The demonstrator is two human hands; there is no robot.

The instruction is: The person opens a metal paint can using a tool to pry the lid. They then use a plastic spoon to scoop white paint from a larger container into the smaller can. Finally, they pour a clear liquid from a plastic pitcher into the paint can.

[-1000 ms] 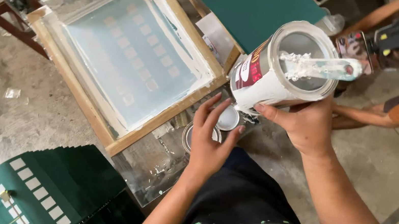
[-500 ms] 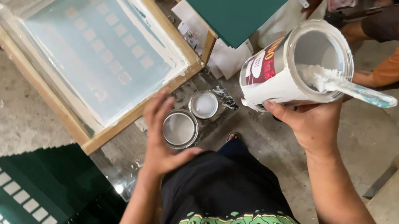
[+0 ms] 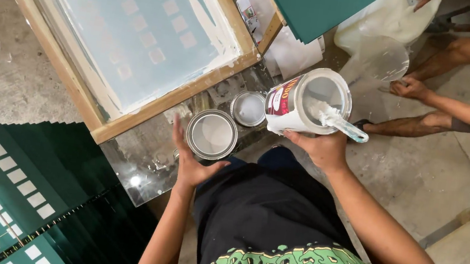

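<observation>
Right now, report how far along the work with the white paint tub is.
Done: round metal lid is off, lying flat on the glass table. In hand: right hand holds the open white paint tub, tilted, with a paint-coated stirring stick inside; left hand touches the lid. Left: wooden-framed printing screen shows no fresh paint.

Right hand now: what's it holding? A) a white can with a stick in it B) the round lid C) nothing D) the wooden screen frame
A: the right hand grips the white can from below, tilted, with a paint-coated stick poking out of its open top; the left hand is open beside the lid.
</observation>
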